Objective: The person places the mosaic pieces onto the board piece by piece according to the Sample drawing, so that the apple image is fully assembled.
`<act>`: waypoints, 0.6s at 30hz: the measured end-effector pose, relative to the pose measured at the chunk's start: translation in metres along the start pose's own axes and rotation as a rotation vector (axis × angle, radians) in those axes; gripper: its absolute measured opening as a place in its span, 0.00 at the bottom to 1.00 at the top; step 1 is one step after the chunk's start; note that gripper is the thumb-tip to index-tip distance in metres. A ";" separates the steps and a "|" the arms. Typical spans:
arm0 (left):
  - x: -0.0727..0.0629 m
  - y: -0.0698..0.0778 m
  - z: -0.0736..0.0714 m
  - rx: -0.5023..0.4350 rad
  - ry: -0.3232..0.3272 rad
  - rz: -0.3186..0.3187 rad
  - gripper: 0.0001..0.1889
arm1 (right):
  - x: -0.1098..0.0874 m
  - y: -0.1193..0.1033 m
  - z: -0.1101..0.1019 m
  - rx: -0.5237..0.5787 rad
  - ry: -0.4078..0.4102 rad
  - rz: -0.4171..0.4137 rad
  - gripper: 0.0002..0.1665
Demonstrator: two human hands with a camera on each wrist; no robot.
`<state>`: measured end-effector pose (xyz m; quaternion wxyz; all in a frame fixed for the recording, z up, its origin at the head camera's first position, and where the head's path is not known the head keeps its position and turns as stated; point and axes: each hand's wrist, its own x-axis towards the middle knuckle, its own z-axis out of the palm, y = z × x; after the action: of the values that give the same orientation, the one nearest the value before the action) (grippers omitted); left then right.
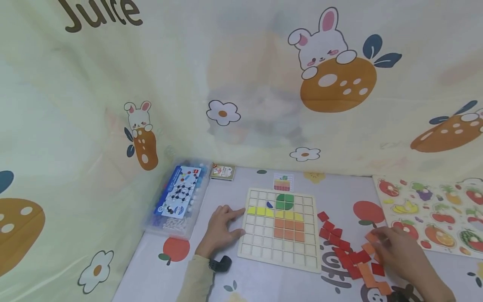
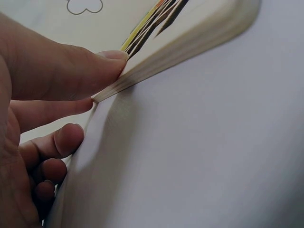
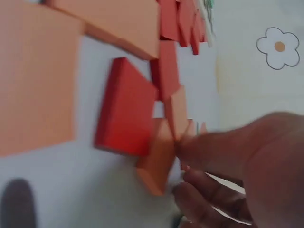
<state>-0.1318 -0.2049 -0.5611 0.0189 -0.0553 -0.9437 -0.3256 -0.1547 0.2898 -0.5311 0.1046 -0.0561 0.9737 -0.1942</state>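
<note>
A pale square grid board (image 1: 260, 251) lies on the table, with yellow, orange and green tiles and one small blue piece in it. The left hand (image 1: 222, 228) is at the board's left side, its thumb (image 2: 71, 71) and index finger spread against the edge. Amid loose red tiles (image 1: 345, 258) and orange tiles (image 1: 367, 274) right of the board, the right hand (image 1: 400, 251) pinches an orange tile (image 1: 371, 237) at its fingertips. Close by in the right wrist view are a red tile (image 3: 128, 111) and another orange tile (image 3: 159, 159), partly covered by the thumb.
Behind the board lies a small picture card (image 1: 283, 183). A plastic case (image 1: 177, 197) with a blue label stands at the left, a small box (image 1: 222, 172) beside it. A fruit picture board (image 1: 437, 214) is at the right. A printed curtain (image 1: 260, 75) hangs behind the table.
</note>
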 end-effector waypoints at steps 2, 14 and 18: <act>0.000 0.000 0.000 -0.001 0.001 -0.002 0.33 | 0.001 -0.002 -0.001 0.026 -0.038 0.026 0.29; 0.001 -0.003 0.002 -0.008 0.013 0.007 0.33 | 0.005 -0.006 0.000 0.108 -0.049 0.032 0.35; 0.001 -0.002 0.002 0.001 0.010 -0.003 0.33 | 0.008 -0.004 0.004 0.100 -0.020 0.010 0.37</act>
<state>-0.1329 -0.2053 -0.5643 0.0233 -0.0519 -0.9439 -0.3252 -0.1610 0.2834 -0.5341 0.1180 -0.0476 0.9620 -0.2416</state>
